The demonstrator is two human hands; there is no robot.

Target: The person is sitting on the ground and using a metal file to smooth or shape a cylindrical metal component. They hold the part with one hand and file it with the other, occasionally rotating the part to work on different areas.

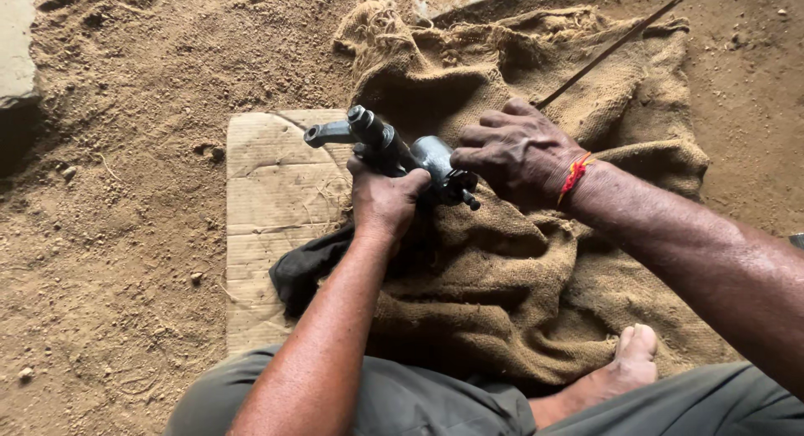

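The metal part (394, 151) is sitting up in the air, in the middle of the scene, over the brown sack (519, 260). It is grey and shiny, with a round body, a short pipe sticking out to the left and a dark little knob on its right end. It is looking heavy and hard, so it will not bend or squash. It may be a bit oily and slippery, so the thick middle is the best place to hold it tight.

The left hand (383, 200) is wrapping its fingers closed around that middle from below. The right hand (515, 151) is curling its fingers over the right end, touching it.

Under the sack, a flat wooden board (272, 201) is lying on the dirt floor (126, 235). A dark cloth (306, 268) is poking out near the board. A thin stick (615, 44) is lying far off on the right. A bare foot (628, 361) is resting near the sack.
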